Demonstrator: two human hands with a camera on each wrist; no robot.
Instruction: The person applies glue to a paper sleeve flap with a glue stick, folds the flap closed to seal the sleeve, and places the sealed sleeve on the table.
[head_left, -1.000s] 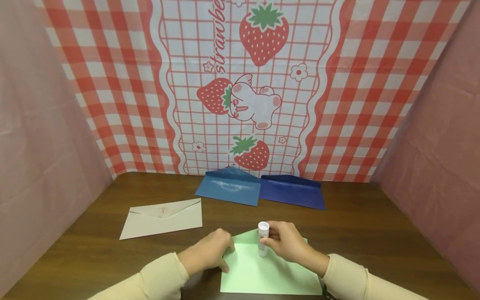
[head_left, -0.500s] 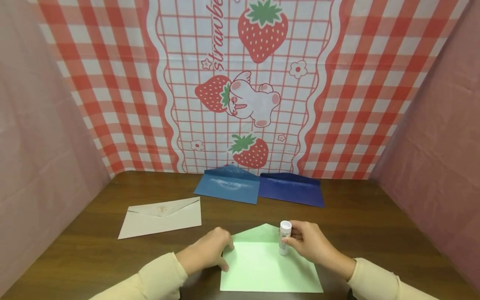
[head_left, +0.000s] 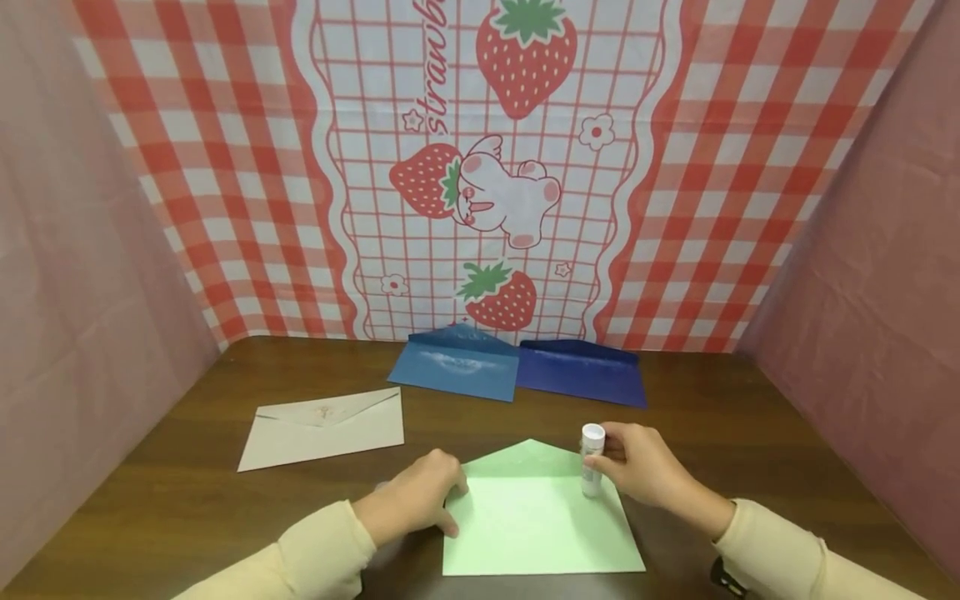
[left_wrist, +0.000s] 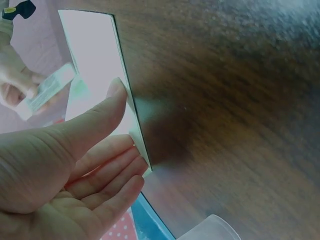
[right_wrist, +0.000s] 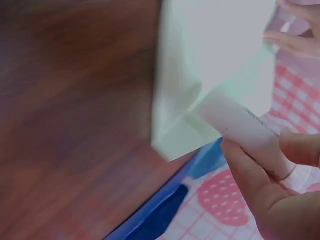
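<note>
A light green envelope (head_left: pixel 536 529) lies on the wooden table with its pointed flap spread out away from the person. My right hand (head_left: pixel 648 467) pinches a white glue stick (head_left: pixel 592 475) between thumb and fingers. It stands nearly upright, its lower end at the right part of the flap's fold. In the right wrist view the glue stick (right_wrist: pixel 250 135) overlaps that fold. My left hand (head_left: pixel 420 498) rests at the envelope's left edge; the left wrist view shows the thumb (left_wrist: pixel 117 92) on the edge and the other fingers extended beside it.
Behind lie a blue envelope (head_left: pixel 450 379) and a dark blue envelope (head_left: pixel 581 383), both with flaps up. A cream envelope (head_left: pixel 326 442), flap down, lies at left. Near my left hand is a clear plastic piece (left_wrist: pixel 212 230). A checked strawberry cloth (head_left: pixel 480 167) hangs at the back.
My right hand has moved the glue stick rightward along the green envelope's fold, from near its middle to its right part. The left hand has stayed at the left edge.
</note>
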